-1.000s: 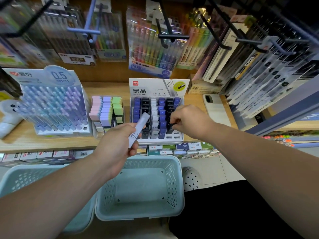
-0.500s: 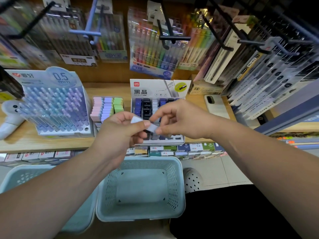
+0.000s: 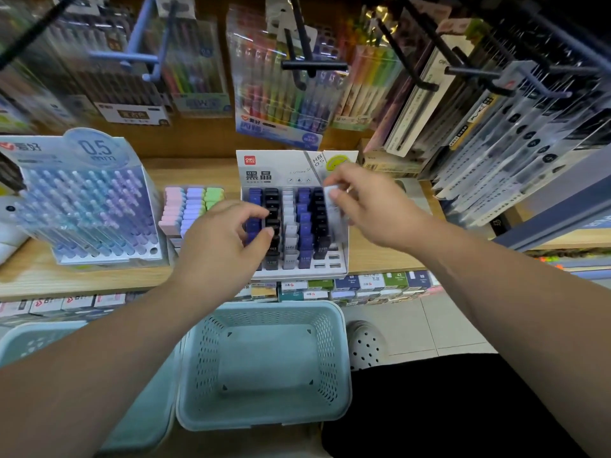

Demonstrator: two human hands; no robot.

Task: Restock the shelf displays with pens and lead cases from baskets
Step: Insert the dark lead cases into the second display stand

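- A light wooden shelf board (image 3: 82, 279) runs from left to right.
- A brown wooden back panel (image 3: 198, 140) rises behind it.
- Black metal display hooks (image 3: 314, 65) project above.
- Pale tiled floor (image 3: 446, 325) shows below, right.

Lead display (image 3: 274, 170) reads "黑晶", pen display (image 3: 99, 150) "0.5 mm".

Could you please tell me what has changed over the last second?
The white lead case passed from the left hand to the right hand, which now pinches it over the right of the display. The left hand let go and hovers empty. Display and basket stayed put.
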